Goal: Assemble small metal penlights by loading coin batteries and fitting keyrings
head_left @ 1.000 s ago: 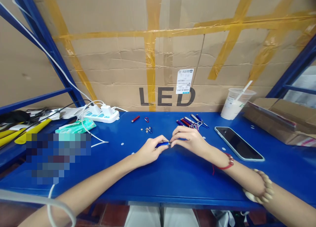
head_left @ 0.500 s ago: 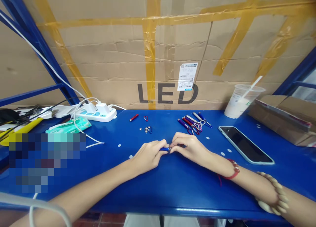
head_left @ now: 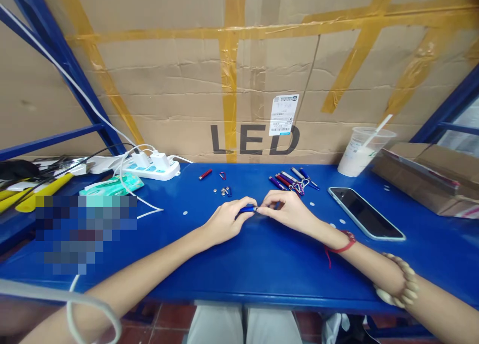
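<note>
My left hand (head_left: 229, 220) is closed round a small blue pen-like tube (head_left: 246, 209) at the middle of the blue table (head_left: 262, 264). My right hand (head_left: 285, 209) meets it from the right, fingertips pinched at the tube's right end; what they pinch there is too small to name. Behind my hands lie a bunch of similar small tubes with key rings (head_left: 292, 180), a single red tube (head_left: 205, 174), a red clip (head_left: 222, 175) and a few small metal parts (head_left: 223, 191).
A phone (head_left: 365, 219) lies face up at the right. A plastic cup with a straw (head_left: 358, 157) and a cardboard box (head_left: 426, 181) stand behind it. A white power strip with chargers (head_left: 151, 169) and a green packet (head_left: 113, 185) are at the left. Taped cardboard marked LED forms the back wall.
The view shifted slightly. My hands stay together on the blue tube, fingers working at its right end; nothing else on the table has moved.
</note>
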Demonstrator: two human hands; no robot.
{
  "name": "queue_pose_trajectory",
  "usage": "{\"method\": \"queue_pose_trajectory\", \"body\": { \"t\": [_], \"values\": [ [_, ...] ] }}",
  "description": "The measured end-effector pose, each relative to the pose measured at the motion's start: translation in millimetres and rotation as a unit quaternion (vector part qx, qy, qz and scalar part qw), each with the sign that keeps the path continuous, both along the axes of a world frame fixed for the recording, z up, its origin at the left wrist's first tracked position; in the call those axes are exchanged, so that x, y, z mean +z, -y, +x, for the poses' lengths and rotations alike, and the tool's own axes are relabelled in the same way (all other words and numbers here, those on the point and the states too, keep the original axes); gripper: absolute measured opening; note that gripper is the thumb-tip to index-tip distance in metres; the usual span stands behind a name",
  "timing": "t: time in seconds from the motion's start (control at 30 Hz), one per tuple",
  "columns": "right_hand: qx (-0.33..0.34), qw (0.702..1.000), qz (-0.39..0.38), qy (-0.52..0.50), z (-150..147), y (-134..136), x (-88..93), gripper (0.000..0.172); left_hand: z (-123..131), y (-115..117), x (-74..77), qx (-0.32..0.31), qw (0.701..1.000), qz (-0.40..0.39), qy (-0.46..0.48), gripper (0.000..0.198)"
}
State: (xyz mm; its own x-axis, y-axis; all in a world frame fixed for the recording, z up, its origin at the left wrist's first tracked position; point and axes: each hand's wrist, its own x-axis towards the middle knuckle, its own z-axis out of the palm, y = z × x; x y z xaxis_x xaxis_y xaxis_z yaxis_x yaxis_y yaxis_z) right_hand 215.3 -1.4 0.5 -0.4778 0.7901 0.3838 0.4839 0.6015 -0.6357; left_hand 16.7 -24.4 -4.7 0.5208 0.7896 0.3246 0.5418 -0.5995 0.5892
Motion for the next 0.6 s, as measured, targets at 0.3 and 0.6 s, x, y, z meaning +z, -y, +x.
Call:
{"method": "queue_pose_trajectory", "body": {
  "t": [0.3, 0.6],
  "values": [
    [-0.022, 0.948, 0.307, 0.08, 3.2, -2.4, 3.5, 0.027, -13.5, -18.0, 1.8, 0.04, 0.999, -0.022, -0.01, 0.023],
    [-0.053, 0.845, 0.5, 0.182, -15.0, -5.3, 22.2, 0.017, -20.4, -18.4, 7.1, -0.028, 0.994, -0.068, 0.085, 0.019]
  ]
}}
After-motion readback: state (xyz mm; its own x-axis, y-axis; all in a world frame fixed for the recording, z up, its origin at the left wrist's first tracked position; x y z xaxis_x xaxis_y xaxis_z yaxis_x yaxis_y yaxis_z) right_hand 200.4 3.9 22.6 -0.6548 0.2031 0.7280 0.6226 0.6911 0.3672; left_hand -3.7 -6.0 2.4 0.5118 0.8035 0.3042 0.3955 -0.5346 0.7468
